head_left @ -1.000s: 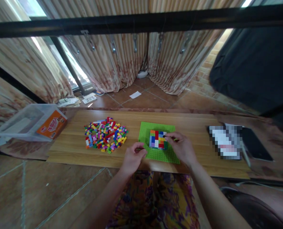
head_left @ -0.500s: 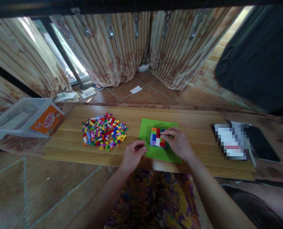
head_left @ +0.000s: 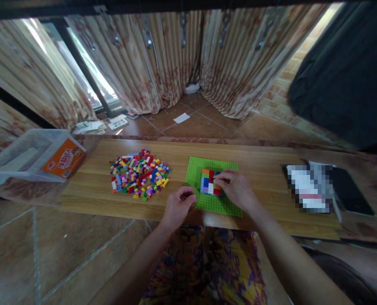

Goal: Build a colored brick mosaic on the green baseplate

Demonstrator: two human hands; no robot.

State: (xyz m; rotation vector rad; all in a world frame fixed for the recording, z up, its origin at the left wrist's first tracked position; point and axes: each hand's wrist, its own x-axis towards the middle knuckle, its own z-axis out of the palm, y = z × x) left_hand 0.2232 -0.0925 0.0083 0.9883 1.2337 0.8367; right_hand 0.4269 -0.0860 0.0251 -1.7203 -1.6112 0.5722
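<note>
A green baseplate (head_left: pixel 197 169) lies on the wooden board (head_left: pixel 258 169), with a block of multicoloured bricks (head_left: pixel 207 182) built on its middle. My right hand (head_left: pixel 235 189) rests over the right side of that block, fingers pinched together on its top; what they pinch is hidden. My left hand (head_left: pixel 178 207) is curled at the baseplate's near left corner, fingers closed against its edge. A heap of loose coloured bricks (head_left: pixel 139 173) lies to the left of the baseplate.
A clear plastic bin with an orange label (head_left: pixel 36 156) sits at the board's left end. A blurred-out paper (head_left: pixel 309 187) and a dark phone (head_left: pixel 350 190) lie at the right. Curtains hang behind, a black cloth at the far right.
My right hand slid left from the block's right edge onto its top. The view tilted down a little. My left hand stayed at the baseplate corner.
</note>
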